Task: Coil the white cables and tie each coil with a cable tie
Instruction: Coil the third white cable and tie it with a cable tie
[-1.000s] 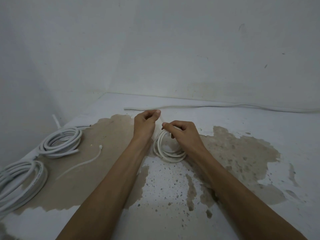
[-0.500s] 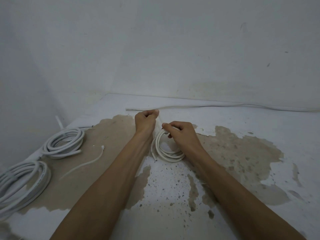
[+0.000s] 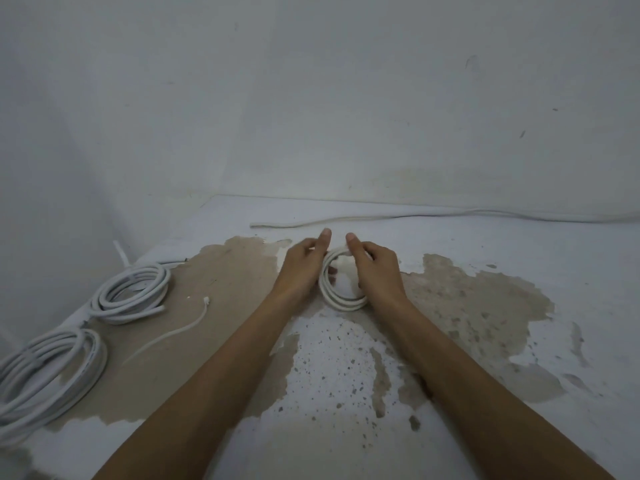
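Observation:
A small white cable coil (image 3: 341, 299) lies on the patchy floor between both hands. My left hand (image 3: 303, 266) grips its left side, thumb pointing up. My right hand (image 3: 375, 266) grips its top right, thumb raised beside the left thumb. The coil's far edge is hidden under the fingers, so any tie there cannot be seen. A loose white cable tie (image 3: 173, 332) lies on the brown patch to the left. Two larger white coils rest at the left: one (image 3: 133, 294) farther back, another (image 3: 45, 374) near the frame edge.
A straight white cable (image 3: 381, 218) runs along the floor in front of the back wall (image 3: 346, 116). The left wall (image 3: 41, 202) stands close behind the two coils. The floor (image 3: 346, 393) has peeled paint and brown patches.
Both hands have come closer together at the top of the small coil, thumbs now side by side. The coil has been drawn into a tighter, rounder loop.

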A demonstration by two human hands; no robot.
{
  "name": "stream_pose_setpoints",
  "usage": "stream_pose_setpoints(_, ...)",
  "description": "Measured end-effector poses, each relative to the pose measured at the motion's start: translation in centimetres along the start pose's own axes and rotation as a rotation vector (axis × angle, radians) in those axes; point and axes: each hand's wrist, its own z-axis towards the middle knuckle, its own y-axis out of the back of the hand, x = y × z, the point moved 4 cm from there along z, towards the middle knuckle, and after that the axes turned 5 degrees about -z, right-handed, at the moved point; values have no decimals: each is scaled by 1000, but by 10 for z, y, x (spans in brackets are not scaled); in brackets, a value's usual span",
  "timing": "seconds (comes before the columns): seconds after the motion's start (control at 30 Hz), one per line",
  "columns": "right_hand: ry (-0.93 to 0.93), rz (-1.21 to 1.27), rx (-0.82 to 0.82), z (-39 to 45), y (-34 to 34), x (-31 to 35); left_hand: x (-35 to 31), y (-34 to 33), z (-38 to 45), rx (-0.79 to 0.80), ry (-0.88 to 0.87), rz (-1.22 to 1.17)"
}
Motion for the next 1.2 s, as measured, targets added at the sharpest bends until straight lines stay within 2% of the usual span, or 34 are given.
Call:
stream_pose_setpoints(0.1, -87, 119, -10, 4, 7, -2, 3, -6, -14, 81, -138, 114)
stream_pose_setpoints(0.17, -39, 85, 30, 3, 7, -2, 2, -8, -16, 6, -221, 121)
stream_pose_setpoints(0.27, 78, -90, 66, -1, -3, -5, 6, -8, -16, -129, -250, 102)
stream_pose_setpoints(0.4, 152, -305, -4, -5, -13, -6, 8, -10, -21, -179, -187, 24)
stream_pose_setpoints(0.5, 208, -302, -20, -11, -15, -5, 10, -8, -17, -156, -92, -144)
stream_pose_setpoints(0.57, 232, -257, 30, -13, -18, -2, 13, -5, -12, -170, 21, -351)
stream_pose_setpoints(0.63, 149, -132, 119, -8, -19, 1, 11, 0, -10, -190, 104, -500)
stream_pose_setpoints(0.7, -18, 4, 182, -2, -17, 4, 3, 2, -11, -172, 106, -501)
stream_pose_setpoints(0.83, -155, 128, 142, 2, -8, 1, -3, -2, -16, -152, 120, -408)
stream_pose_setpoints(0.97, -480, 504, 139, -3, -10, -3, -1, -6, -17, -97, 165, -348)
stream_pose_setpoints(1.07, -476, 558, 74, -3, -9, -5, -1, -7, -21, -103, 173, -305)
stream_pose_setpoints(1.2, -394, 507, -27, -3, 0, -8, -2, -12, -27, -118, 180, -277)
